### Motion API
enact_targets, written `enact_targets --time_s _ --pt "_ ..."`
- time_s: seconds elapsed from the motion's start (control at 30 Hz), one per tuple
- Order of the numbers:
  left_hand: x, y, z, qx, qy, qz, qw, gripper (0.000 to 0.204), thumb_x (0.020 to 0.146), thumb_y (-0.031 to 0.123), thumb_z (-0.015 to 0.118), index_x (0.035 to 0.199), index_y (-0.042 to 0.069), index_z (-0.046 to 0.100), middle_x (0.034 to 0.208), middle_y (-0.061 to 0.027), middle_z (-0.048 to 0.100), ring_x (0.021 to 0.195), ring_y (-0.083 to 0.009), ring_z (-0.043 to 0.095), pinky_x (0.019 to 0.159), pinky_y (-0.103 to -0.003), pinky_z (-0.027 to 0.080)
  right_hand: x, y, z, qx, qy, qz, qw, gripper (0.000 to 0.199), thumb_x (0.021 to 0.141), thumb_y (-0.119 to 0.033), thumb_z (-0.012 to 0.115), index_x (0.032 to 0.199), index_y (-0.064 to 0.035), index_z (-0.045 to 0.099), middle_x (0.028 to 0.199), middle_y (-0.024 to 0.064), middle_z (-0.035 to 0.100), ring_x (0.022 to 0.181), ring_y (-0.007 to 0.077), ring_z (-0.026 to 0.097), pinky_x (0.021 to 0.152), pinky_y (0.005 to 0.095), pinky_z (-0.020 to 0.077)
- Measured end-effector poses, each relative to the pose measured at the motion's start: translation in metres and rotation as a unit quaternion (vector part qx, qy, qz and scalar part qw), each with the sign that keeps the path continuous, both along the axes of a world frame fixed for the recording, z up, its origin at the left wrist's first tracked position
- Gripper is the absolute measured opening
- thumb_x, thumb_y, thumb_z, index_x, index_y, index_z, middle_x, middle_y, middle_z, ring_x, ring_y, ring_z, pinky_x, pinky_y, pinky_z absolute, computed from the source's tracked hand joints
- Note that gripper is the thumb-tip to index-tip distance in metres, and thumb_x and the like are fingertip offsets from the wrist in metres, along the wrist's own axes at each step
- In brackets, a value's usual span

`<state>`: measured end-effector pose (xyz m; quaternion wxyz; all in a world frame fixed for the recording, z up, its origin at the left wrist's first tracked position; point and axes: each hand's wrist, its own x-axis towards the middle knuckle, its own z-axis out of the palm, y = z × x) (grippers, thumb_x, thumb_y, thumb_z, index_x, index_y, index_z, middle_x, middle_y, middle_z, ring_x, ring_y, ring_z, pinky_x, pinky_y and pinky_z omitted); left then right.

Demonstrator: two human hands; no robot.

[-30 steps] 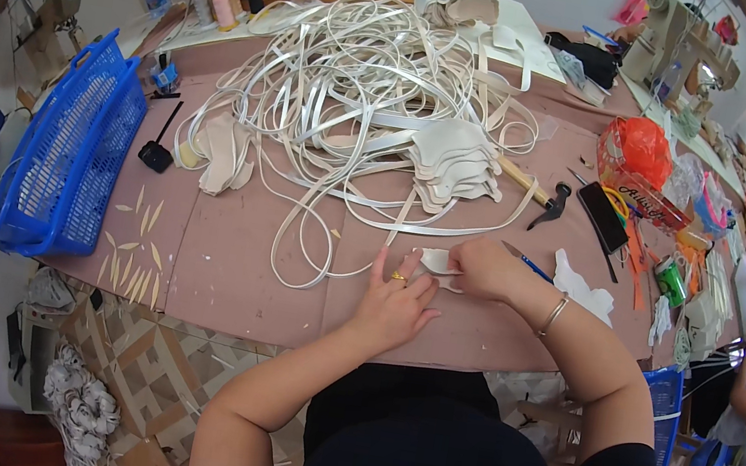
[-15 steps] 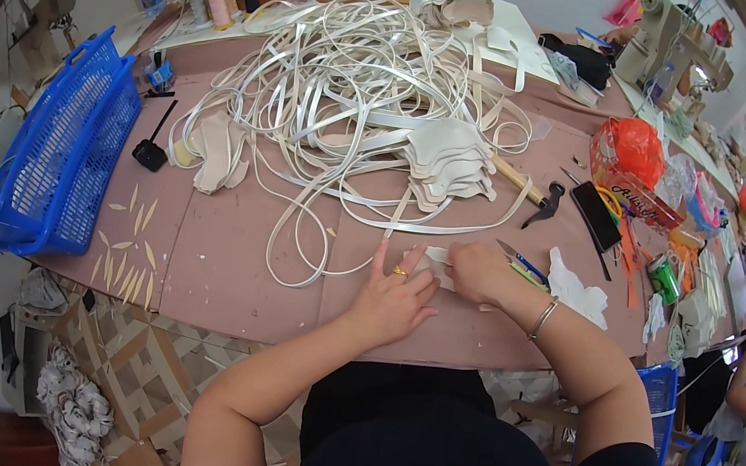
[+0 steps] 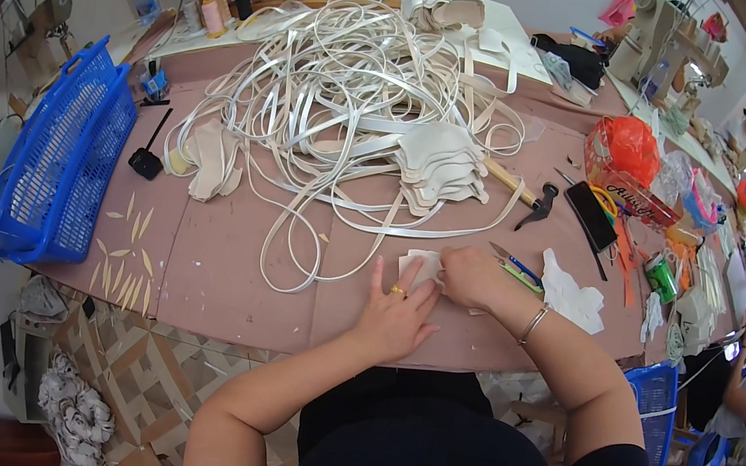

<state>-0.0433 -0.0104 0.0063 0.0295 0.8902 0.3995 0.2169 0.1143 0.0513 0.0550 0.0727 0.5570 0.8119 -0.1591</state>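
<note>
The left hand (image 3: 395, 313) lies palm down with its fingers fanned apart and the thumb out to the right; its middle fingertips come down on the left part of a small white piece (image 3: 423, 261), which lies on the table in front of the person. The right hand (image 3: 473, 278) sits at the right side of that piece, knuckles up and fingers curled; their tips are tucked out of my sight, so I can't tell what they pinch, if anything.

As for elbow room, a blue basket (image 3: 84, 178) stands at the far left, with pale slivers (image 3: 126, 270) scattered beside it. A broad stretch of brown cloth (image 3: 217, 291) runs from there toward the left hand, and a loop of strap (image 3: 286, 290) curves near that hand. The table's near edge (image 3: 210, 336) passes below both forearms (image 3: 297, 372). Beyond the white piece, a stack of cut pieces (image 3: 441, 171) rests against the strap tangle (image 3: 348, 83). Just past the right wrist lie a blue tool (image 3: 524, 268) and a green tool (image 3: 518, 276), then a ragged white scrap (image 3: 570, 295).
</note>
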Motion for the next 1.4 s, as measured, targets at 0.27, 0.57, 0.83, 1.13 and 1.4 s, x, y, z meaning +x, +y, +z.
enact_targets --time_s 0.27,0.57,0.83,1.13,1.4 --pt "0.012 -0.011 -0.008 -0.009 0.000 0.027 1.000 0.049 0.075 0.039 0.060 0.112 0.006 0.057 0.119 -0.0036 0.047 0.129 -0.0265 0.024 0.096 -0.068 0.008 0.020 0.008 0.017 -0.090 0.085 0.038 0.992 0.028 0.070 -0.022 0.067 0.090 -0.0039 0.061 0.083 0.0147 0.063 0.080 0.0305 0.061 0.072 0.0374 0.0477" --pt "0.018 -0.010 -0.001 0.018 0.031 0.023 0.999 0.050 0.074 0.037 0.061 0.111 0.003 0.055 0.115 -0.0054 0.048 0.117 -0.0221 0.036 0.098 -0.060 0.016 0.020 -0.007 0.016 -0.023 0.066 -0.003 0.998 0.022 0.076 -0.016 0.061 0.091 -0.0010 0.059 0.085 0.0191 0.062 0.083 0.0342 0.059 0.073 0.0405 0.0470" --pt "0.020 -0.007 -0.002 0.046 -0.012 -0.009 0.999 0.049 0.073 0.036 0.062 0.108 0.002 0.055 0.110 -0.0043 0.049 0.110 -0.0187 0.041 0.098 -0.051 0.020 0.029 -0.002 -0.001 -0.017 0.080 0.002 0.997 0.024 0.078 -0.018 0.058 0.094 0.0000 0.057 0.083 0.0205 0.061 0.081 0.0353 0.059 0.071 0.0422 0.0466" --pt "0.033 -0.010 -0.001 0.027 0.018 0.017 0.999 0.047 0.073 0.036 0.062 0.105 0.001 0.056 0.105 -0.0044 0.048 0.107 -0.0189 0.043 0.096 -0.052 0.021 0.043 -0.013 0.016 -0.048 0.128 0.011 0.991 0.023 0.073 -0.015 0.062 0.092 -0.0011 0.059 0.084 0.0210 0.061 0.082 0.0359 0.059 0.073 0.0405 0.0470" --pt "0.032 -0.008 0.000 0.046 0.018 0.009 0.999 0.050 0.073 0.037 0.062 0.107 0.001 0.054 0.107 -0.0056 0.049 0.109 -0.0189 0.043 0.096 -0.052 0.020 0.047 -0.022 -0.001 0.014 0.110 -0.040 0.993 0.026 0.074 -0.014 0.062 0.090 0.0057 0.057 0.083 0.0249 0.060 0.083 0.0381 0.059 0.075 0.0433 0.0458"
